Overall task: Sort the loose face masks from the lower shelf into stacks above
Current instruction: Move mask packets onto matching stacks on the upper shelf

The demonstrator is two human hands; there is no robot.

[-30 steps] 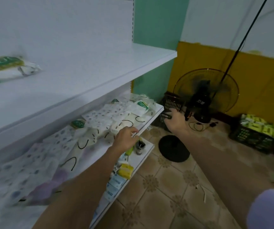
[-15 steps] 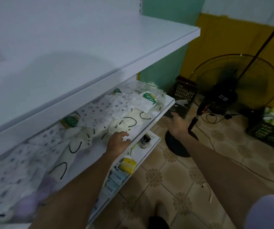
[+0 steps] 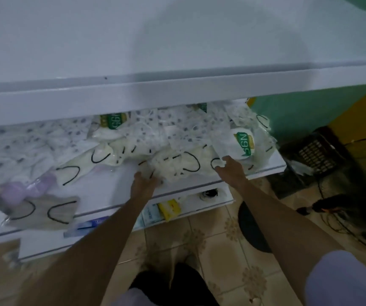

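Left hand (image 3: 145,181) buries its fingers in the cream masks (image 3: 173,167) on the lower shelf (image 3: 109,188); whether it holds them I cannot tell. Right hand (image 3: 229,170), at its three o'clock, is spread wide. The masks look light, soft and slippery, so pinch an edge.

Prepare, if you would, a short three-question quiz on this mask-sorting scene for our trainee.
1. True or false: the left hand and the right hand are both at the lower shelf.
2. What colour is the mask at the shelf's near left end? A) grey B) red C) blue
3. Fill in: the white packet just beyond the right hand is printed ___.
Key: 1 true; 2 A; 3 N95.
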